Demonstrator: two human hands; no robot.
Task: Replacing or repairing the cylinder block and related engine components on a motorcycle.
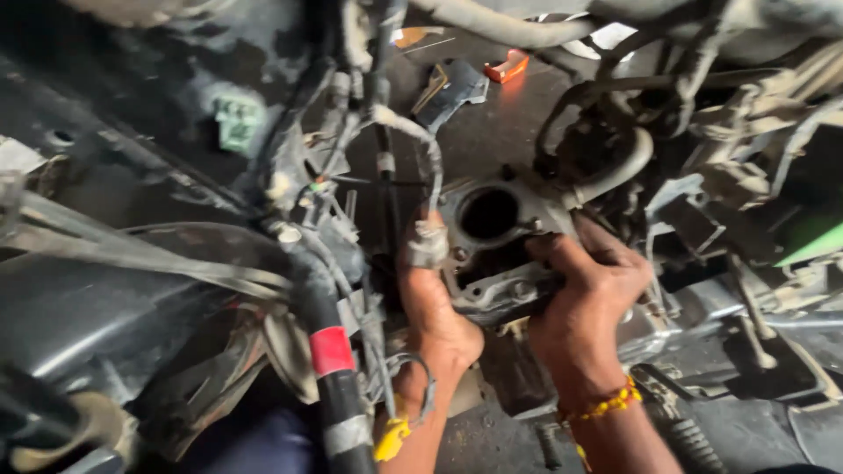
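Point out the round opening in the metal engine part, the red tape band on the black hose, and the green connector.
round opening [489,213], head view, dark middle.
red tape band [331,349], head view, front face.
green connector [237,120], head view, body centre.

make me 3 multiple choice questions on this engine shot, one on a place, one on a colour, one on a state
1. Where is the right hand?
A. on the engine block's right side
B. on the green connector
C. on the floor

2. What colour is the tape band on the black hose?
A. blue
B. red
C. white

3. How is the round port on the block?
A. plugged with a rag
B. fitted with a pipe
C. open and dark inside

Answers:
1. A, its fingers curl over the block's right edge, while the left hand is at the block's left side.
2. B, the band shows bright red against the hose.
3. C, nothing sits in the hole and its inside is dark.
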